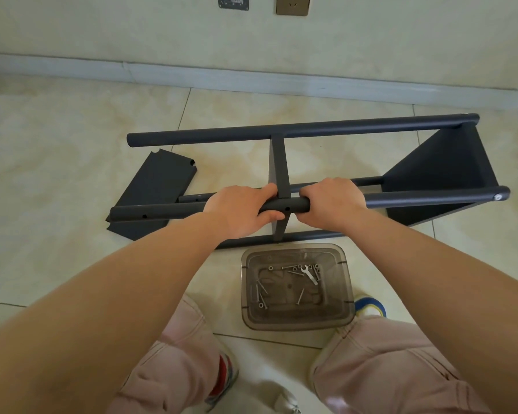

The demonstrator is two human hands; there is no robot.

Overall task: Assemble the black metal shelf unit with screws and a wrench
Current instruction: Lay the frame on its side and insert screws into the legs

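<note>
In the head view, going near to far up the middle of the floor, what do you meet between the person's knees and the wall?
Clear plastic bin holding screws and a wrench → lowest black tube → gripped tube with left hand and right hand on it → far tube → baseboard.

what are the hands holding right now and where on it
Both hands grip the near black tube of the shelf frame, about mid-length: the left hand just left of the middle shelf panel, the right hand just right of it.
</note>
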